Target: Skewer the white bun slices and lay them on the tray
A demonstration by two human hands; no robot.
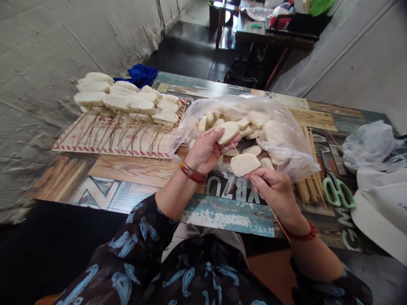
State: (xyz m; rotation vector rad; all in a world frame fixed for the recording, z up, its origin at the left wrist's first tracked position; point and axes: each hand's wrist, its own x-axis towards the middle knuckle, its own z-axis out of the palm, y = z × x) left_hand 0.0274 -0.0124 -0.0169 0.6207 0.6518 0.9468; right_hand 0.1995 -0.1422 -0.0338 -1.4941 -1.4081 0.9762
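Observation:
My left hand (206,151) grips an oval white slice (229,132) between thumb and fingers, over the front of an open clear plastic bag (286,114) of similar slices. In my right hand (271,186) is a thin wooden skewer (278,220), pinched just below another slice (244,164) that it runs through. The skewer's tip shows above that slice, near the left hand's slice; whether it touches is not clear. At the left, skewered slices (119,101) lie piled on a red-and-white tray (73,137), their sticks pointing toward me.
Bare skewers (307,190), green-handled scissors (338,192), a white cap (378,207) and a crumpled plastic bag (365,144) lie on the right of the table (222,212). A blue cloth (141,75) is at the back left. Another table (273,38) stands farther off.

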